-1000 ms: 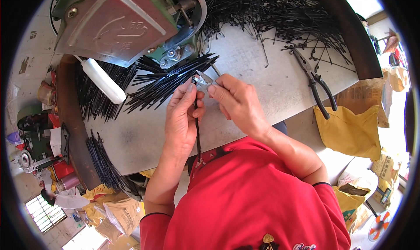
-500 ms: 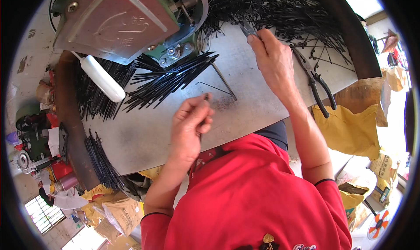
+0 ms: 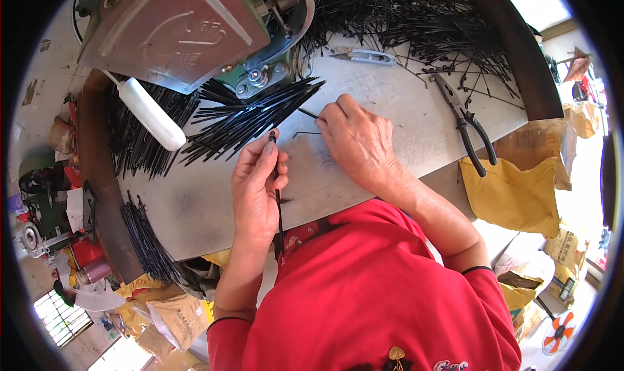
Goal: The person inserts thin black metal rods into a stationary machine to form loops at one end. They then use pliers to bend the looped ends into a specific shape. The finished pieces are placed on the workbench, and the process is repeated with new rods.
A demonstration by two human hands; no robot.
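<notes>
Pinched between the thumb and fingers of my left hand (image 3: 257,186) is a thin black rod (image 3: 280,218). Its knobbed upper end shows above my fingertips and its length hangs down toward my red shirt. My right hand (image 3: 357,140), fingers curled, is closed on a thin metal rod (image 3: 308,113) whose tip juts out to the left. A slim bent wire (image 3: 305,134) shows just below that; whether it is joined to the rod is hidden by my hand. Thread snips (image 3: 370,56) with a pale handle lie beyond my right hand.
A green machine with a metal cover (image 3: 182,33) stands at the far left, a white lamp (image 3: 153,114) beside it. Black rods (image 3: 253,121) lie piled under it, with more (image 3: 416,20) at the back. Pliers (image 3: 465,121) rest at the right of the metal tabletop (image 3: 195,202).
My right hand has let go of the snips, come back toward me and closed on the metal rod. My left hand has shifted slightly left and up with the black rod.
</notes>
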